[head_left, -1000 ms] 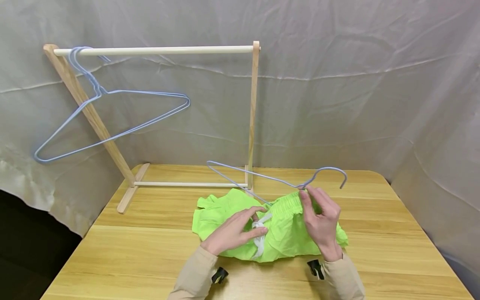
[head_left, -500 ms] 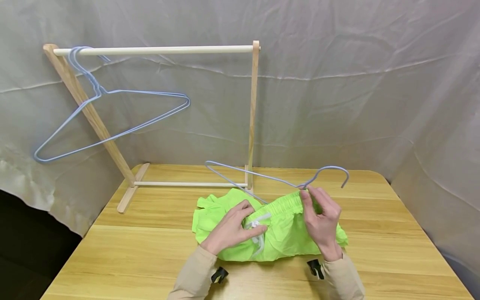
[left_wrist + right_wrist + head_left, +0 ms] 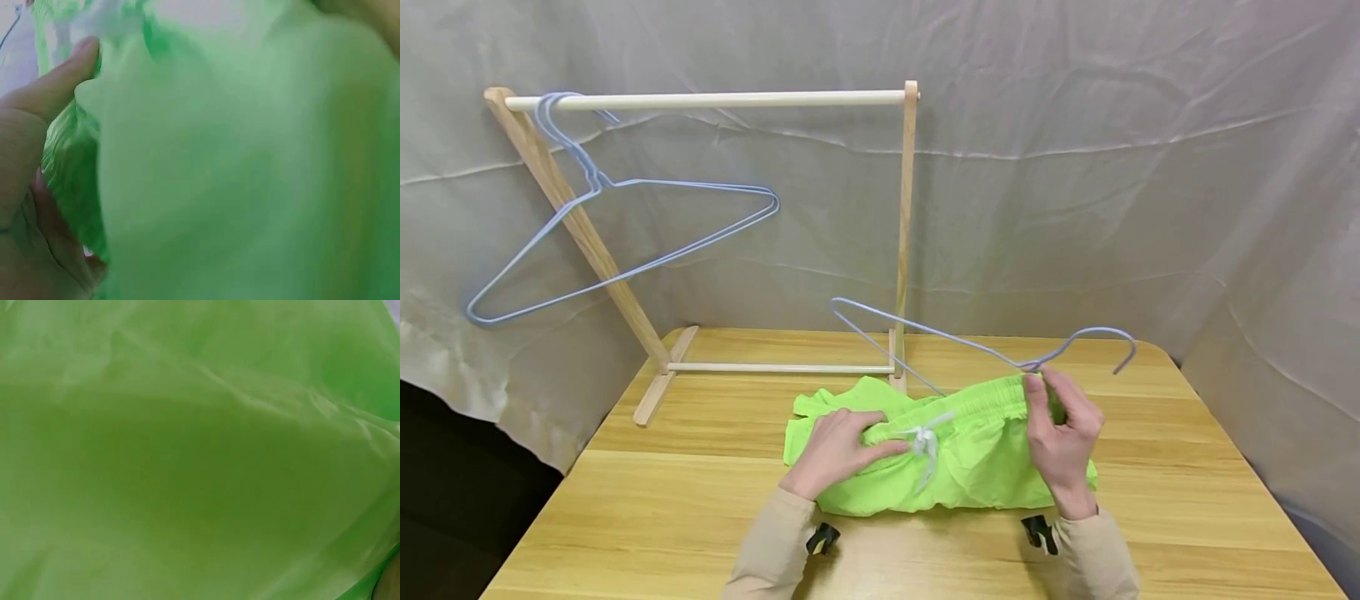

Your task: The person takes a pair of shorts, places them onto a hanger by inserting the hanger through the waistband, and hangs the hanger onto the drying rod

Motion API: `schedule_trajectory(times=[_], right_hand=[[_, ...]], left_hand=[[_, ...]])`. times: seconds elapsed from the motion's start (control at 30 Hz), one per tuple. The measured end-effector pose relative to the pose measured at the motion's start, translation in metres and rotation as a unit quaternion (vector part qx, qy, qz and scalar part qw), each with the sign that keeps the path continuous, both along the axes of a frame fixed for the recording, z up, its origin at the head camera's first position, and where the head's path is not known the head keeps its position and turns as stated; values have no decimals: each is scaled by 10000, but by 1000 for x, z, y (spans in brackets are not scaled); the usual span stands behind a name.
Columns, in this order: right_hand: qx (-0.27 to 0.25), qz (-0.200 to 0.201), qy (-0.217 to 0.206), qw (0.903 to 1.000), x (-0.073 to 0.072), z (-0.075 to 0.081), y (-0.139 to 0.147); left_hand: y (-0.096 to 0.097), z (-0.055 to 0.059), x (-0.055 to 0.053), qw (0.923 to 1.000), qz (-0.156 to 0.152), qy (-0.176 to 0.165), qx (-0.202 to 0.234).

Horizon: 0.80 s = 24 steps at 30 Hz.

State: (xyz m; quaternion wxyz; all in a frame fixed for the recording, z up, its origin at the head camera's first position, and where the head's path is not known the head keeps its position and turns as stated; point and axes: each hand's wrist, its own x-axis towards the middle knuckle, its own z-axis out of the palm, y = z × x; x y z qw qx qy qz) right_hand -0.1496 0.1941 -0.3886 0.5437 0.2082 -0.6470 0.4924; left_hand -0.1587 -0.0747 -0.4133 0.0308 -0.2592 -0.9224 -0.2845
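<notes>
Bright green shorts (image 3: 970,467) with a gathered elastic waistband and a white drawstring (image 3: 923,442) lie bunched on the table. A blue wire hanger (image 3: 940,333) slants up out of the waistband, its hook to the right; its right part is hidden in the cloth. My right hand (image 3: 1063,429) pinches the waistband together with the hanger just below its neck. My left hand (image 3: 842,450) holds the waistband left of the bow, thumb in front and fingers behind. Green cloth (image 3: 219,156) fills most of the left wrist view, and green cloth (image 3: 187,456) nearly all of the right.
A wooden rack (image 3: 905,225) with a white top rail (image 3: 737,101) stands at the back left of the table (image 3: 1180,500). Blue hangers (image 3: 677,182) hang at the rail's left end. A grey curtain (image 3: 1075,208) closes off the back and sides.
The right hand, waistband and hanger have moved right, and the hanger has risen slightly. My left hand has slid left along the waistband, stretching it flatter, with the drawstring bow more exposed.
</notes>
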Motion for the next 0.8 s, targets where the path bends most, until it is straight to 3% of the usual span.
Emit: schedule_trajectory(times=[0.17, 0.43, 0.6, 0.63, 0.7, 0.8], right_hand=[[-176, -166, -59, 9997, 1, 3, 6], [-369, -191, 29, 9991, 0, 3, 9], [-480, -202, 59, 9986, -1, 3, 10], [-460, -190, 56, 9987, -1, 3, 10], [-403, -135, 37, 9991, 0, 3, 9], [-327, -45, -27, 9995, 1, 2, 8]], left_hand=[[-14, 2, -5, 9986, -71, -348, 391], [-40, -3, -16, 9971, -245, -383, 605], [-51, -6, -20, 9894, -131, -701, 1267], [-52, -8, -21, 9871, -89, -624, 1474], [-53, -10, -22, 9815, 4, -154, 1906], [-54, -12, -26, 9647, -20, 965, 2449]])
